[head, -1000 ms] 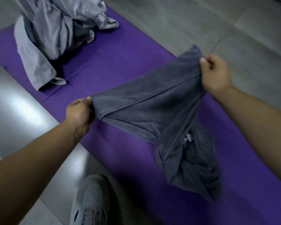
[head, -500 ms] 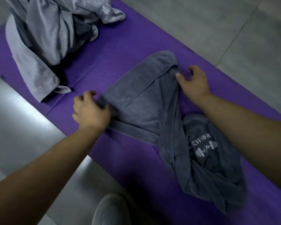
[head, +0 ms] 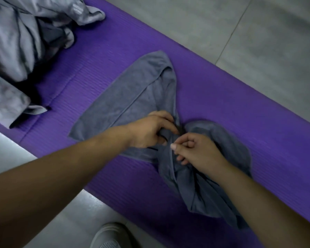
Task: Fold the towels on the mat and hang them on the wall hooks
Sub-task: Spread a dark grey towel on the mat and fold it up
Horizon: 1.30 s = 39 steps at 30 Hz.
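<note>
The step in hand looks to be the untangling of the dark grey towel (head: 132,97) so that it can lie flat for its first fold. The left hand (head: 150,130) has its fingers curled into the narrow twisted waist of the cloth, and the right hand (head: 199,153) pinches a hem between thumb and forefinger just beside it, the other fingers tucked under; both hands meet at the middle of the mat (head: 222,97). To do this well, the person would likely trace that pinched hem out to its corner rather than tug at the knot; the left hand could pin the flat half down while the right draws the bunched half open toward the mat's near end. Pulling both ways at once would probably tighten the twist; lifting the bunched part clear of the mat before spreading it should let the folds drop out.

The towel is a soft, matt, napped cloth with a stitched border. Its half toward the far side of the mat lies spread in a rough wedge, one edge turned over on itself; its half toward the near end is crumpled in deep folds. It lies wholly on the mat, well apart from the pile of pale grey towels (head: 21,42) heaped at the mat's far left end; these await their turn. A pale shoe (head: 109,237) stands on the tiled floor (head: 258,33) off the mat's near edge.
</note>
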Motion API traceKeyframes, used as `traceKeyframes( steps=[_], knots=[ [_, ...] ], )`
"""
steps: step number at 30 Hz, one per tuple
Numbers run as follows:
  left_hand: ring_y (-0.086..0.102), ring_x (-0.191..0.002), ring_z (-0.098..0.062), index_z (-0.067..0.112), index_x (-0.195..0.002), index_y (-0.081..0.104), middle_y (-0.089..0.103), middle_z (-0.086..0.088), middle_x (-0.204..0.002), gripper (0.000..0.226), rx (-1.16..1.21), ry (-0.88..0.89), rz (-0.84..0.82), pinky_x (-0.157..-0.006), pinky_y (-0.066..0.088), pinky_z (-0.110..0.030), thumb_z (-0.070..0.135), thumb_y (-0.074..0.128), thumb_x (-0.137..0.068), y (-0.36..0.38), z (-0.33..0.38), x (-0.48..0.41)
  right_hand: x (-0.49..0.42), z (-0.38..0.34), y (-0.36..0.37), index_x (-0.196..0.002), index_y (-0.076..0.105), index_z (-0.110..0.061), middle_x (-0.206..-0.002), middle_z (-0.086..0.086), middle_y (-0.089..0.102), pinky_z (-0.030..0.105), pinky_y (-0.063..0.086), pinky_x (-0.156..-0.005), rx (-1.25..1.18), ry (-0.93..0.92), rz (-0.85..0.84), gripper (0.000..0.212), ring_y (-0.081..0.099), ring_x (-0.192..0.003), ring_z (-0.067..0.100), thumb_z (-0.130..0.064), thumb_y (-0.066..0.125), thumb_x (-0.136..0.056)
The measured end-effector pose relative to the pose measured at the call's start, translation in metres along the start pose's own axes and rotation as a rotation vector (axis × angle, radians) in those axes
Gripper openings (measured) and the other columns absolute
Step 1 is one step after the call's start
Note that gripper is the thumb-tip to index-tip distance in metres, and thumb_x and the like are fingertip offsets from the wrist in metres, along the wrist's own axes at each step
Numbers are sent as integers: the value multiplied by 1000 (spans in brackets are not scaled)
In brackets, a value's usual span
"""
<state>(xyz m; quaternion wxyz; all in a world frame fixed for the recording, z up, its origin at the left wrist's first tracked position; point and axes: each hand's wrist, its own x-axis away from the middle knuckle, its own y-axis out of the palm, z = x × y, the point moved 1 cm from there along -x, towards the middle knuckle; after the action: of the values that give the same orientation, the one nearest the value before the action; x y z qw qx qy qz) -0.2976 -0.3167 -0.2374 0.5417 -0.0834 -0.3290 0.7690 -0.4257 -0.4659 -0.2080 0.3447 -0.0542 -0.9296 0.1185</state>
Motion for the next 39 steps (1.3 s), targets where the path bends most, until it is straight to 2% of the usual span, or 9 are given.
traceKeyframes(
  steps=[4,8,15,19,24,27,29,36,39],
  knots=[
    [44,-126,-17,25,-103,75,45,2,-128,29,-79,0,-29,-108,38,-37,19,84,-76,1,1,-4,5,10,8,-81,69,-22,-68,-6,68,20,51,-61,143,-32,73,22,63,-62,1,-41,80,-78],
    [50,-120,-15,27,-94,76,49,5,-123,19,-81,-1,-13,-102,43,-40,26,84,-78,-7,7,-10,11,14,10,-82,65,-28,-74,-11,65,25,53,-68,173,-43,139,37,61,-69,2,-60,77,-67],
    [56,-102,1,21,-79,75,67,1,-108,21,74,90,99,-97,39,-15,30,90,-68,-31,41,-23,31,4,-12,-88,64,-27,-79,-12,66,11,48,-68,105,-208,393,10,63,-77,-1,-27,74,-88],
    [69,-90,-20,15,-87,75,74,-4,-94,21,262,24,65,-88,54,-42,28,87,-75,-33,49,-30,40,-5,-28,-81,62,-27,-76,-8,66,20,52,-61,25,-264,430,14,60,-66,4,-28,72,-90],
    [66,-74,-10,1,-87,71,73,-13,-85,25,382,-5,142,-74,55,-28,18,84,-74,-29,54,-40,41,-17,-40,-88,59,-18,-69,5,62,31,44,-52,-47,-189,310,15,50,-57,10,-30,66,-94],
    [66,-71,-5,6,-81,68,72,-4,-78,24,512,-23,192,-72,54,-19,20,82,-68,-31,53,-42,42,-25,-45,-93,61,-9,-74,6,66,17,42,-48,-192,-105,143,13,54,-53,3,-21,65,-95],
    [65,-68,-3,9,-78,67,70,2,-74,23,570,-38,241,-70,53,-16,20,82,-65,-33,52,-42,46,-25,-51,-92,64,-10,-77,3,70,18,45,-55,-209,-60,21,13,61,-61,5,-23,66,-94],
    [63,-68,-4,15,-76,63,69,10,-69,20,624,-74,415,-72,53,-21,12,83,-71,-37,54,-42,70,-11,-83,-97,69,-10,-94,12,75,50,57,-86,37,-26,-84,34,72,-90,33,-43,69,-89],
    [65,-70,-9,18,-76,63,70,0,-76,24,587,-151,516,-75,56,-27,22,85,-69,-40,44,-36,82,-15,-104,-81,63,-14,-67,1,59,36,49,-64,313,-123,-17,29,56,-62,19,-41,70,-89]
  ],
)
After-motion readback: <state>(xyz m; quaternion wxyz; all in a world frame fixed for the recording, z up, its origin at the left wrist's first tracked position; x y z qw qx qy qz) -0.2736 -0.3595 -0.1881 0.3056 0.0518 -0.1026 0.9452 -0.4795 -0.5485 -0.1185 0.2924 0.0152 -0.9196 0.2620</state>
